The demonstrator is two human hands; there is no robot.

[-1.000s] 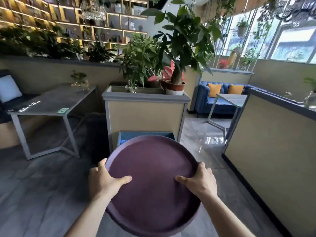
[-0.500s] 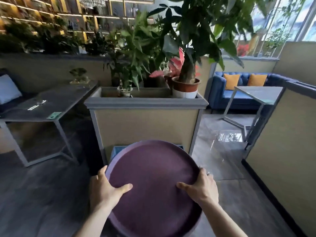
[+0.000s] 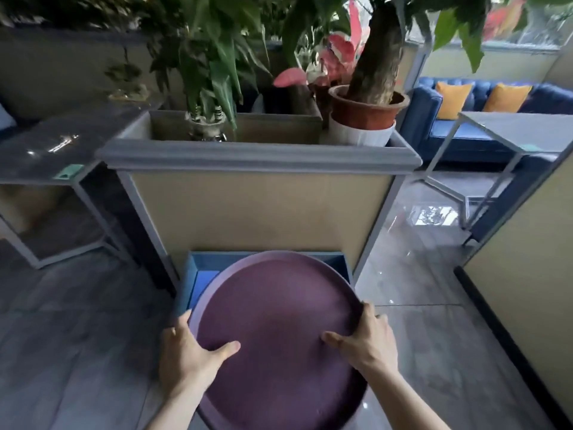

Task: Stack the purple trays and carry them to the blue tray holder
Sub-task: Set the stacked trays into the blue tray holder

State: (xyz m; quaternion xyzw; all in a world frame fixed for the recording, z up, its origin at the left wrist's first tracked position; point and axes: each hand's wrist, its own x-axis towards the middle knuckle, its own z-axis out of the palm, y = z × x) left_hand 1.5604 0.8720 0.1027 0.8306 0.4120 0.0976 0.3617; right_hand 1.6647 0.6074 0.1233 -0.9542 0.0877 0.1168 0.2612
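Note:
A round purple tray stack fills the lower middle of the head view, held level in front of me. My left hand grips its left rim with the thumb lying on top. My right hand grips the right rim the same way. How many trays lie in the stack cannot be told from above. Just beyond and below the far edge sits the blue tray holder on the floor, against the base of a planter box. The tray hides most of the holder's inside.
A tall beige planter box with a grey rim and potted plants stands right ahead. A dark table is at the left, a beige partition at the right, and a blue sofa with a table lies beyond on a glossy tiled floor.
I have walked closer to the planter box, which now looms larger. The blue holder shows more at the tray's far edge. Both hands keep the same grip.

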